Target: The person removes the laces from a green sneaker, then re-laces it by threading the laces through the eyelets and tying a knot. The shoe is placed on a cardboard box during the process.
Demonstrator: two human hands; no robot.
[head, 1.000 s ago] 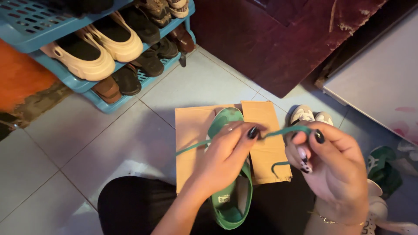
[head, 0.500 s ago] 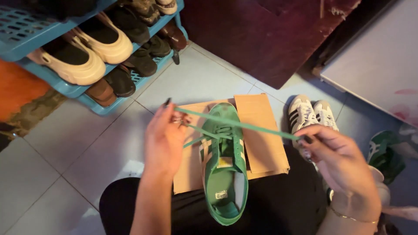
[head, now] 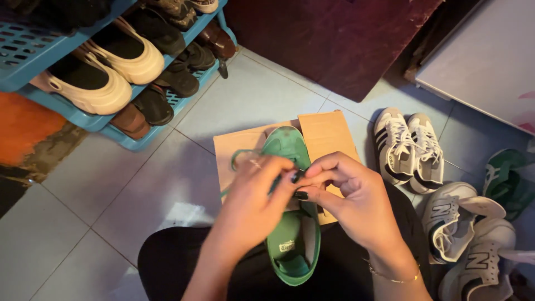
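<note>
Nearest the camera, a green sneaker (head: pixel 292 245) lies lengthwise on the lap, heel at 6 o'clock and toe at 12, its front half resting on a flat sheet of cardboard (head: pixel 329 131). Both hands meet over the middle of the shoe. The left hand (head: pixel 251 203) comes in from 7 o'clock with fingers curled and tips pressed onto the green lace (head: pixel 238 156); a loop of that lace stands out toward 10 o'clock. The right hand (head: pixel 351 198) comes in from 5 o'clock, thumb and forefinger pinched together at the same spot, tip to tip with the left. Whether the pinch holds a lace end or an eyelet I cannot tell, as the fingers cover it.

By the look of it, the step in hand is threading or crossing the lace at the eyelets. The next move would call for a firm pinch and room to draw the lace sideways.

Toward 9 o'clock there is bare tiled floor (head: pixel 111 184). At 3 o'clock a pair of white striped sneakers (head: pixel 409 146) sits near the cardboard edge, with more white sneakers (head: pixel 462 234) at 4 o'clock. Farther off, a blue shoe rack (head: pixel 28 47) fills 10 to 11 o'clock and a dark wooden panel (head: pixel 334 39) stands at 12 to 1.
</note>
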